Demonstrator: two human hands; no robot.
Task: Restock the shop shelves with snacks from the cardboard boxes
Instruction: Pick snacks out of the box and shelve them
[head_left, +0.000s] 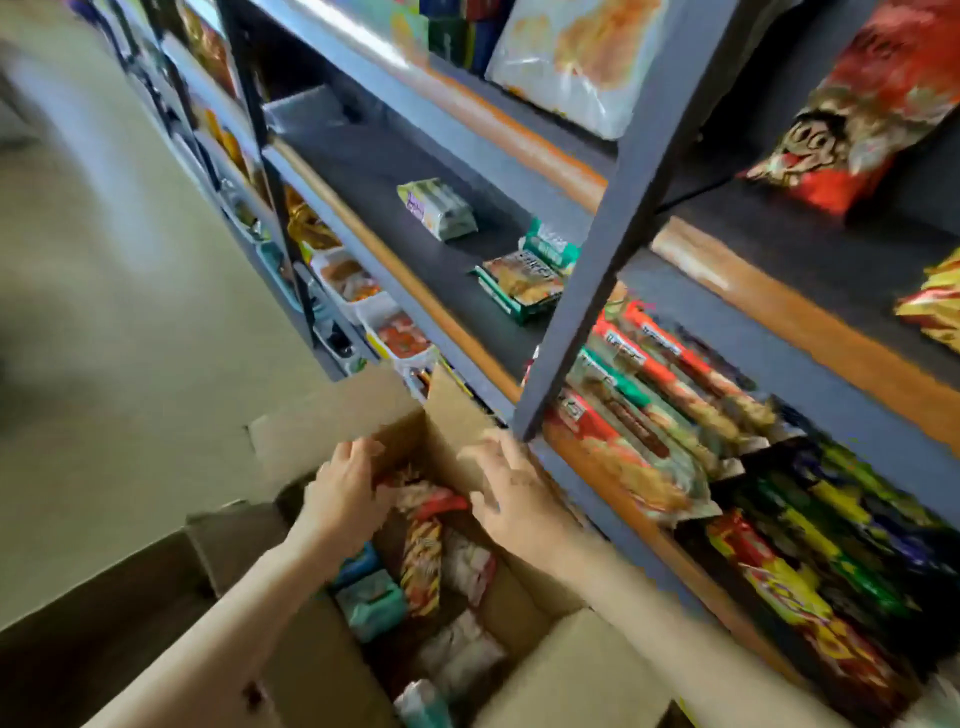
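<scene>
Over the open cardboard box (470, 436) beside the shelves (415, 171), the left hand (347, 480) curls onto a red snack packet (423, 501) inside, while the right hand (511, 491) hovers spread, holding nothing.

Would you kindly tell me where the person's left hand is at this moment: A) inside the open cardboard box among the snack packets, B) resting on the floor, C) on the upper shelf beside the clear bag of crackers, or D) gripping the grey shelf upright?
A: the left hand reaches down into the open cardboard box, its fingers on a red and yellow snack packet, while the right hand hovers over the box's far flap.
</scene>
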